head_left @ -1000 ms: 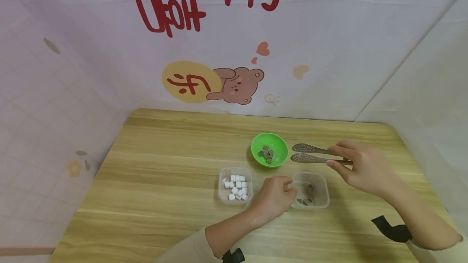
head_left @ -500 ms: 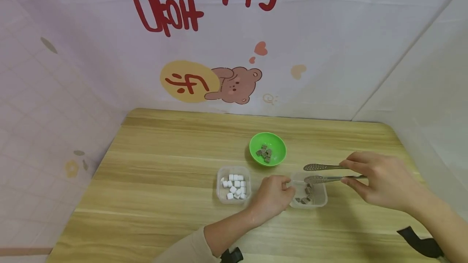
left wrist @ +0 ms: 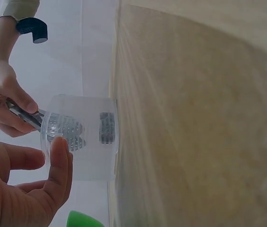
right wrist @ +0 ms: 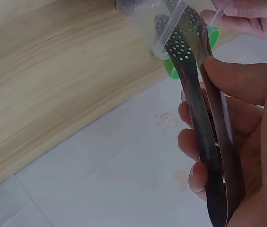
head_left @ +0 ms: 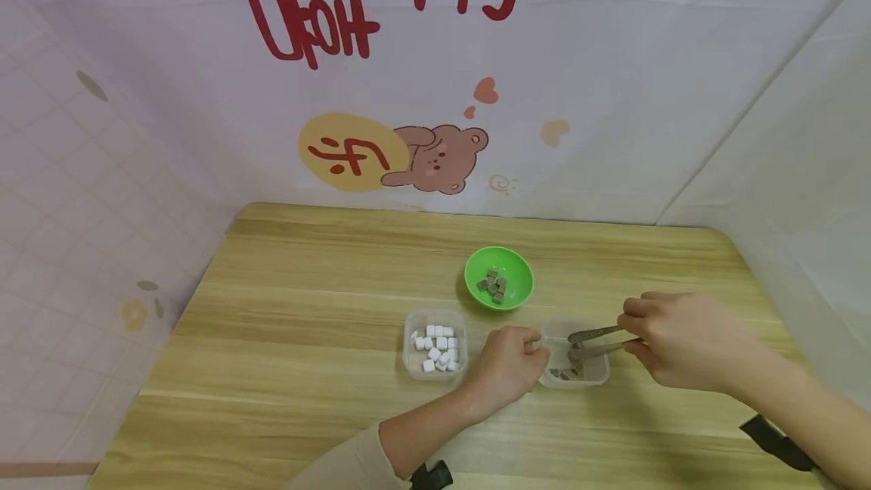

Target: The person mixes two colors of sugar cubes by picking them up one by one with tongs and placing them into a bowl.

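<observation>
My left hand (head_left: 506, 367) pinches the near-left rim of a clear plastic container (head_left: 599, 377). Several grey-brown cubes (head_left: 568, 374) lie inside it. Metal tongs (right wrist: 200, 113) with perforated tips are in my right hand (head_left: 687, 342), thumb on one arm and fingers curled round the other. Their tips reach down into the container from the right, on either side of a cube; whether they touch it I cannot tell. Behind the container, a green bowl (head_left: 520, 286) holds several more grey-brown cubes (head_left: 493, 285).
Left of my left hand stands a second clear container (head_left: 410, 364) with several white cubes (head_left: 442, 342). Everything rests on a wood-grain table (head_left: 306, 286). A printed white cloth (head_left: 599, 59) hangs behind the table and along its sides.
My right hand has brought the tongs from beside the green bowl, rightward and nearer, then down into the container. The tong arms are now closer together. My left hand has stayed at the rim.
</observation>
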Tool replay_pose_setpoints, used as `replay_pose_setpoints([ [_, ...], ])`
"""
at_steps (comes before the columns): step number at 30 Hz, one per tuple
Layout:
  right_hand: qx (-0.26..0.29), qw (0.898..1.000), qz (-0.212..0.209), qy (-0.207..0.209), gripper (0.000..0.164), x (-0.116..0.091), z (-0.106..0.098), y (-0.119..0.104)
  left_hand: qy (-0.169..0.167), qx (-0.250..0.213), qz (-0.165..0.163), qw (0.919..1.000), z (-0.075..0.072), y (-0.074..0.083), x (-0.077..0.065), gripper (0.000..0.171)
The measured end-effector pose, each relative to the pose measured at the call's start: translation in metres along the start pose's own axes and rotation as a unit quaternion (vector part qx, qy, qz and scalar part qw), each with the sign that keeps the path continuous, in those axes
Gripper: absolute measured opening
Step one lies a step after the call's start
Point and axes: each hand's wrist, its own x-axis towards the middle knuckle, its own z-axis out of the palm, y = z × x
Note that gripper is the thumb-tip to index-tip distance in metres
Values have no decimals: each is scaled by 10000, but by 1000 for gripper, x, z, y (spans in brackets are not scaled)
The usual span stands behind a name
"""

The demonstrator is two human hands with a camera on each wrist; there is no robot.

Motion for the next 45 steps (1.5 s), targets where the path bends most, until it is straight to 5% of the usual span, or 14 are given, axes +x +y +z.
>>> replay_pose_setpoints([
  [4, -162, 9996, -216, -100, 32, 6, 2, -3, 31, 46, 48, 10000, -1, 1, 0, 31],
  [15, -569, 9947, -293, -804, 37, 21, 2, -16, 109, 85, 84, 9999, 0, 0, 0, 32],
  [29, -747, 9936, -367, -763, 35, 23, 6, -19, 64, 10, 200, 9998, 0, 0, -1, 32],
  [37, -460, 9976, -292, -430, 36, 15, 10, -16, 155, 55, 291, 9994, 1, -3, 0, 28],
  [43, 109, 9999, 36, 126, 19, 1, 19, -11, 152, 6, 305, 9994, 1, -3, -1, 24],
  [45, 192, 9991, 114, 351, 31, -3, 21, -11, 139, -9, 299, 9995, 1, -3, -1, 23],
])
